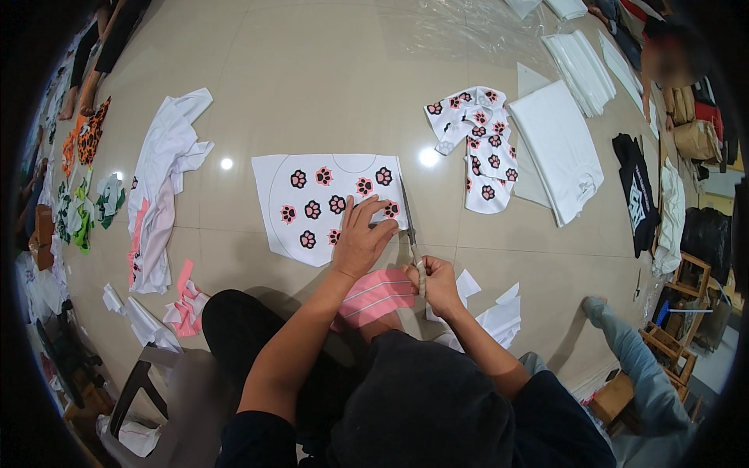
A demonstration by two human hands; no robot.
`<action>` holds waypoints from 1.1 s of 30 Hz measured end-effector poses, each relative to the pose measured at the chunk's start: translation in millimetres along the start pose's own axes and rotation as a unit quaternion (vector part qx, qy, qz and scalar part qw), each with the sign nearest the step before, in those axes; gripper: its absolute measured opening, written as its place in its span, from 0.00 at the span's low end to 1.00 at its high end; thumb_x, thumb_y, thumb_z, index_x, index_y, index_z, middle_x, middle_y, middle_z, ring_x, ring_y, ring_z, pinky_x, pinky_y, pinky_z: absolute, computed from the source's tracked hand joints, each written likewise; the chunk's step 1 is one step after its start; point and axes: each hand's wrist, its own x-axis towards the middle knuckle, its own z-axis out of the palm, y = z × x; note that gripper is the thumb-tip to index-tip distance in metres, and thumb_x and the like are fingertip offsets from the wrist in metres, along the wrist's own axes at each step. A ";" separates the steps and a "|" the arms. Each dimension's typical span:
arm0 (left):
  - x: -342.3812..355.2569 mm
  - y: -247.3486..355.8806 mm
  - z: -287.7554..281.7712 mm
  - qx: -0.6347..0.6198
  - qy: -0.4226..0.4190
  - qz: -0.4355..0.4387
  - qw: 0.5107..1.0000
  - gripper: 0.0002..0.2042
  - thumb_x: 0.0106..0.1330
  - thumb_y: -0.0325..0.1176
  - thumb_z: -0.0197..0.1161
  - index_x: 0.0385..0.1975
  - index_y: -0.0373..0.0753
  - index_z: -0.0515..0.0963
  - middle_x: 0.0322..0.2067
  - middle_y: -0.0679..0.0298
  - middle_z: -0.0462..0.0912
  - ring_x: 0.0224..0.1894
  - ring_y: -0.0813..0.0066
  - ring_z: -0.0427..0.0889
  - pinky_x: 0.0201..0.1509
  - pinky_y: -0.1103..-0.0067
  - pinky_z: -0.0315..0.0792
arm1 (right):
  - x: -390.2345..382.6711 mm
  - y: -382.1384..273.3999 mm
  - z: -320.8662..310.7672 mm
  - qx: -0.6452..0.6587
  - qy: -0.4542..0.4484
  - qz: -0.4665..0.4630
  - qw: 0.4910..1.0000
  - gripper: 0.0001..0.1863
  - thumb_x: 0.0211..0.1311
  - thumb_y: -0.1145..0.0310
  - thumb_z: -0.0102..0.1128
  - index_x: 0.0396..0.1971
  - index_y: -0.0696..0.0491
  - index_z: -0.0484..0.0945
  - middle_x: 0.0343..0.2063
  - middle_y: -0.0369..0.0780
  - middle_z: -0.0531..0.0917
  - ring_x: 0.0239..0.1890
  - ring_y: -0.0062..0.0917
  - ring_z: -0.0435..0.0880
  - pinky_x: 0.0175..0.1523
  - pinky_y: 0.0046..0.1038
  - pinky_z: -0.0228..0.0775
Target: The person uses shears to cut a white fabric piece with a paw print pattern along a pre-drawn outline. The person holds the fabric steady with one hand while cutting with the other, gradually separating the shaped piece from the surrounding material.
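Observation:
A white fabric piece (273, 199) with black and pink paw prints and thin curved outlines lies flat on the floor in front of me. My left hand (363, 236) rests on its lower right part, fingers apart, pressing it down. In my right hand (435, 282) is a pair of scissors (413, 234), handles wrapped in something pale. The blades point away from me along the piece's right edge; whether they are parted is hard to tell. A pink striped cloth (378, 295) lies just below, between my forearms.
A paw-print fabric piece (489, 160) lies to the right, beside folded white fabric (555, 148). Crumpled white and pink cloth (160, 203) is at the left. White scraps (499, 318) lie near my right forearm. A grey chair (191, 398) stands lower left. Other people are around the edges.

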 end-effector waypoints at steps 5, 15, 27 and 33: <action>0.7 0.1 0.3 0.001 0.002 -0.002 1.000 0.08 0.64 0.35 0.72 0.41 0.46 0.83 0.59 0.63 0.77 0.68 0.56 0.73 0.77 0.44 0.57 | 0.7 3.5 -0.6 -0.001 -0.004 -0.008 1.000 0.14 0.63 0.65 0.74 0.25 0.56 0.79 0.18 0.32 0.80 0.18 0.12 0.74 0.23 0.20 0.63; -0.1 -0.4 0.5 -0.004 0.005 -0.003 1.000 0.08 0.64 0.35 0.72 0.41 0.46 0.83 0.58 0.63 0.78 0.67 0.56 0.73 0.77 0.44 0.58 | -3.1 1.2 -0.2 0.008 -0.006 0.004 1.000 0.13 0.63 0.66 0.73 0.26 0.56 0.80 0.19 0.33 0.80 0.19 0.12 0.75 0.24 0.19 0.65; -0.1 -1.7 0.0 -0.019 0.017 0.006 1.000 0.09 0.63 0.34 0.72 0.41 0.46 0.82 0.58 0.63 0.78 0.66 0.55 0.75 0.76 0.45 0.59 | 16.0 -15.8 4.3 0.007 -0.005 -0.019 1.000 0.12 0.62 0.66 0.73 0.27 0.57 0.80 0.19 0.33 0.80 0.18 0.12 0.74 0.23 0.19 0.64; 0.2 -1.1 -0.9 -0.017 0.024 0.008 1.000 0.08 0.64 0.34 0.72 0.41 0.46 0.82 0.58 0.63 0.78 0.66 0.55 0.75 0.76 0.45 0.60 | 14.8 -17.3 7.9 0.033 -0.003 -0.005 0.999 0.12 0.62 0.67 0.74 0.28 0.57 0.80 0.19 0.33 0.80 0.18 0.12 0.74 0.22 0.18 0.64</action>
